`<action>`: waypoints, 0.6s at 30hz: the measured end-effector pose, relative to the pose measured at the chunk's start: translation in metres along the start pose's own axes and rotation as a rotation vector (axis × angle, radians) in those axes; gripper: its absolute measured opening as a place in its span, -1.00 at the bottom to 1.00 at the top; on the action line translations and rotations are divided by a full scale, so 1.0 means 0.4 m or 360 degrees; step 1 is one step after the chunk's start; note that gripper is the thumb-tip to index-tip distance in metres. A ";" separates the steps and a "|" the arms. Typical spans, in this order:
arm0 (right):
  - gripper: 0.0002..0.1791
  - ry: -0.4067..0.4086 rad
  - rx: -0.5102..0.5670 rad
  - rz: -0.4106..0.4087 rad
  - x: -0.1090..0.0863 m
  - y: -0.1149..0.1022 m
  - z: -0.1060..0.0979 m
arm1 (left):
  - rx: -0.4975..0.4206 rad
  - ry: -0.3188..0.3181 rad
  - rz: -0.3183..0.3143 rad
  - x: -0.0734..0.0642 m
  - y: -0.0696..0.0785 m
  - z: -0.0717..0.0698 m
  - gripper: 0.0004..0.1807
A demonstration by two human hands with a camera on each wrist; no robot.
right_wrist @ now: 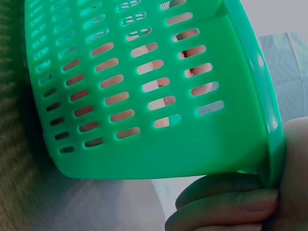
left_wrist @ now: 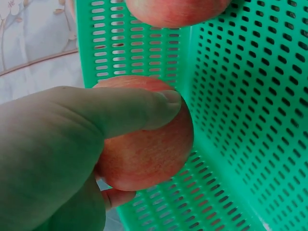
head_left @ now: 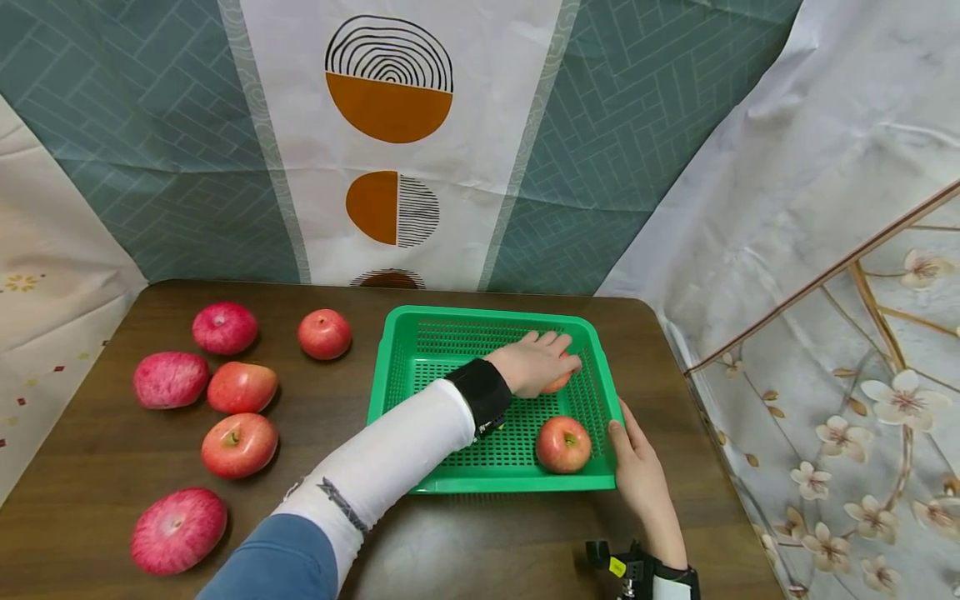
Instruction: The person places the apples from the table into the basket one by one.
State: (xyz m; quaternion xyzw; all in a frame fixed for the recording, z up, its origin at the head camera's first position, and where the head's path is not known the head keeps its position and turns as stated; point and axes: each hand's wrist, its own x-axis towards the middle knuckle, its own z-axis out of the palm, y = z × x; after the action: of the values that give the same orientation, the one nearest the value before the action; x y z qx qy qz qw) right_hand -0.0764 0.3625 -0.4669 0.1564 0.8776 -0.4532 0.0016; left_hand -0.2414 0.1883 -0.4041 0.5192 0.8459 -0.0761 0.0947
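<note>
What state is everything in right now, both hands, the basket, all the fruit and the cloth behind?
Left hand: holding an apple
Right hand: gripping the basket's edge
Basket: upright, two apples inside
Held apple: inside the basket
Other basket apple: unheld
Three table apples: loose, unheld
Three pink fruits: loose on the table
Cloth: hanging, creased

The person's left sleeve [head_left: 386,454] is blue-grey, then white with a jagged dark mark [head_left: 342,504], and a wide black wristband [head_left: 480,390] borders the left hand [head_left: 531,367]. Behind the right hand [head_left: 645,475], a black wrist strap [head_left: 678,575] with a white patch [head_left: 670,589] carries a black device [head_left: 639,573] with a yellow label [head_left: 617,567].
</note>
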 end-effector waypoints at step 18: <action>-0.36 0.0015 -0.0015 0.0017 0.001 0.002 0.002 | -0.0089 -0.0026 -0.0013 0.028 -0.009 0.047 -0.33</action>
State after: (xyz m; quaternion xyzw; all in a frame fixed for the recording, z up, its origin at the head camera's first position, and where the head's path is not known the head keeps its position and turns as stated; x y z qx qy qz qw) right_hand -0.0767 0.3625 -0.4679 0.1633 0.8788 -0.4483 0.0006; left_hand -0.2480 0.1922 -0.4250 0.5124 0.8490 -0.0570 0.1158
